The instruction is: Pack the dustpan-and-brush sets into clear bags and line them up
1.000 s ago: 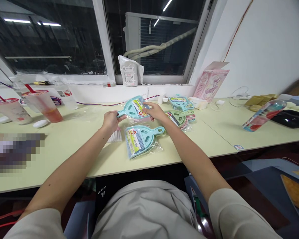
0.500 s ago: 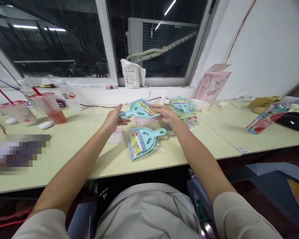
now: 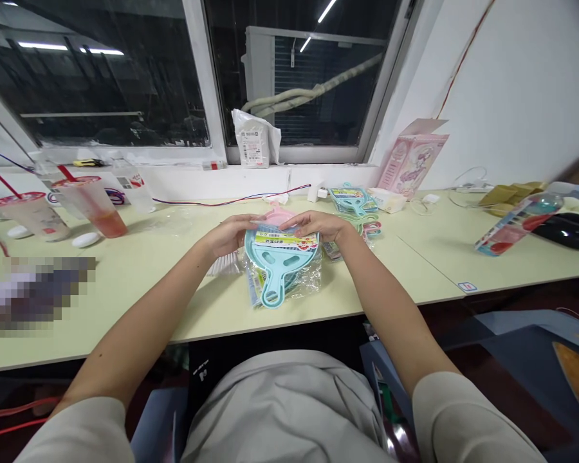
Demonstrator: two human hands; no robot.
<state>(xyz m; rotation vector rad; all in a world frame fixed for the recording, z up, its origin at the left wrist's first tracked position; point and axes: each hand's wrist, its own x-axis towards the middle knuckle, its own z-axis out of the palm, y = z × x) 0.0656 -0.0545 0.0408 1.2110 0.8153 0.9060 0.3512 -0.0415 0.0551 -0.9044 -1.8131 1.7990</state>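
Note:
Both hands grip the top edge of a light blue dustpan set (image 3: 280, 260) in clear wrap, its handle pointing down toward me. My left hand (image 3: 232, 235) holds the upper left corner, and my right hand (image 3: 317, 226) the upper right. Below it on the table lies another wrapped blue set (image 3: 257, 289), mostly covered. A pink dustpan (image 3: 277, 214) shows just behind my fingers. White brush bristles (image 3: 226, 264) rest beside my left hand. To the right of my right hand are more wrapped sets, blue (image 3: 352, 199) and green (image 3: 365, 222).
Two cups with red straws (image 3: 94, 206) (image 3: 31, 215) stand at the left. A pink box (image 3: 412, 161), a bottle (image 3: 518, 225) and a black case (image 3: 569, 233) are at the right. A white package (image 3: 255, 143) sits on the windowsill.
The held blue dustpan set has turned so its handle points toward me instead of left, and it has come nearer, over the set on the table. My left hand now grips its top edge.

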